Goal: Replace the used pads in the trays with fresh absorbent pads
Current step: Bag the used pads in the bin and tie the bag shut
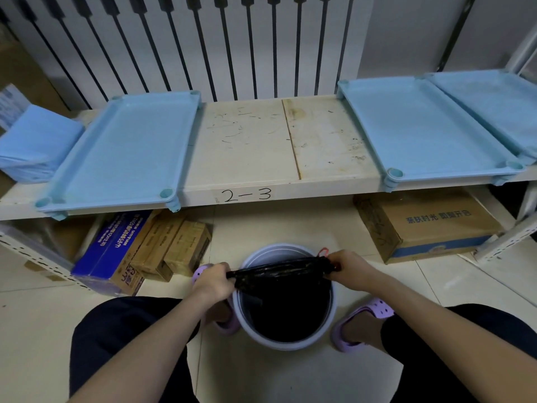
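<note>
A scuffed cream shelf board (244, 146) marked "2-3" carries a folded stack of pale blue absorbent pads (37, 141) at far left, a pale blue plastic left tray (184, 141) just beside it, and, side by side at right, a matching middle tray (366, 126) and rightmost tray (494, 109).

Left tray (125, 149), two right trays (421, 132) — blue, flat on shelf (247, 141); pad stack (35, 141) far left.

Three blue trays (122, 152) (421, 126) (494, 112) on one shelf (247, 146), one stack of blue pads (35, 146), one bin (273, 247), one black bag (282, 271), four boxes (107, 251) (157, 245) (189, 245) (430, 225), two purple clogs (200, 271) (374, 309)
</note>
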Action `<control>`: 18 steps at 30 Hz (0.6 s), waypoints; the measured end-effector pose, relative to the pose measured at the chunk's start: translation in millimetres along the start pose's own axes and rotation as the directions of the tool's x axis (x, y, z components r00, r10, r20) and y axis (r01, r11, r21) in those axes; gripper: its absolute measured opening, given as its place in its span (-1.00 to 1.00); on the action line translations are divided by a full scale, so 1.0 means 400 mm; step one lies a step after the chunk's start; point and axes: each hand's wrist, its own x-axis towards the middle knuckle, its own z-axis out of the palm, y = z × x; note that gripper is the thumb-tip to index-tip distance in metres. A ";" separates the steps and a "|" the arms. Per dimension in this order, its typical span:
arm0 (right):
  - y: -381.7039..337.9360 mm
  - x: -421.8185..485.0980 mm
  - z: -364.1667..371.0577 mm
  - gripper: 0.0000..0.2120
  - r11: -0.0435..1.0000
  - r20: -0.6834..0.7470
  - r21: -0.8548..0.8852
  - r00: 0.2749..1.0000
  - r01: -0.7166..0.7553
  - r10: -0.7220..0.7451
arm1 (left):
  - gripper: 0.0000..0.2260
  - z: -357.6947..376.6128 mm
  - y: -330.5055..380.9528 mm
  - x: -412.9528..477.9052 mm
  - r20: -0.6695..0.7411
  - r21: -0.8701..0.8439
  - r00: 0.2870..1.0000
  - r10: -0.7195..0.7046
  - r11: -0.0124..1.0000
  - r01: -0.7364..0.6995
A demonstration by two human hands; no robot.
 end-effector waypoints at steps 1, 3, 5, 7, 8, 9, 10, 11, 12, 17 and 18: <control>0.011 0.000 -0.006 -0.80 0.998 -0.021 -0.043 0.999 -0.047 0.046 | -0.92 -0.003 0.007 -0.005 -0.003 -0.147 1.000 -0.021 0.989 0.021; 0.021 0.003 -0.015 -0.91 0.987 -0.066 -0.073 0.988 -0.141 0.136 | -0.88 -0.003 0.023 -0.007 -0.030 -0.348 0.998 -0.052 0.937 0.038; 0.013 0.006 -0.017 -0.66 0.980 -0.115 -0.066 0.977 -0.186 0.178 | -0.81 -0.006 0.036 0.001 -0.117 -0.405 0.993 -0.012 0.914 -0.037; -0.019 0.007 -0.012 -0.48 0.989 -0.206 -0.077 0.973 -0.125 0.107 | -0.77 -0.014 0.052 0.001 -0.131 -0.436 0.991 0.017 0.897 -0.073; -0.036 0.008 -0.004 -0.41 0.992 -0.234 -0.109 0.972 -0.060 0.033 | -0.76 -0.015 0.058 0.000 -0.118 -0.456 0.993 0.024 0.887 -0.076; -0.050 0.009 0.009 -0.34 0.986 -0.238 -0.166 0.970 0.017 -0.056 | -0.76 -0.015 0.064 -0.002 -0.104 -0.474 0.994 0.025 0.877 -0.071; -0.065 0.012 0.021 -0.29 0.968 -0.210 -0.240 0.969 0.077 -0.130 | -0.76 -0.016 0.070 -0.005 -0.089 -0.495 0.996 0.015 0.867 -0.058; -0.078 0.015 0.032 -0.26 0.942 -0.159 -0.316 0.972 0.115 -0.172 | -0.77 -0.017 0.074 -0.009 -0.071 -0.514 0.997 0.011 0.857 -0.046; -0.084 0.021 0.043 -0.24 0.916 -0.097 -0.380 0.979 0.131 -0.180 | -0.78 -0.015 0.077 -0.010 -0.052 -0.537 0.999 0.009 0.843 -0.036; -0.079 0.045 0.076 -0.51 0.856 -0.060 -0.510 0.990 0.082 -0.130 | -0.83 -0.007 0.071 -0.015 -0.049 -0.584 0.999 0.002 0.811 -0.030; -0.078 0.046 0.081 -0.57 0.861 -0.088 -0.501 0.985 0.087 -0.151 | -0.81 -0.006 0.068 -0.016 -0.075 -0.577 0.997 -0.002 0.816 -0.042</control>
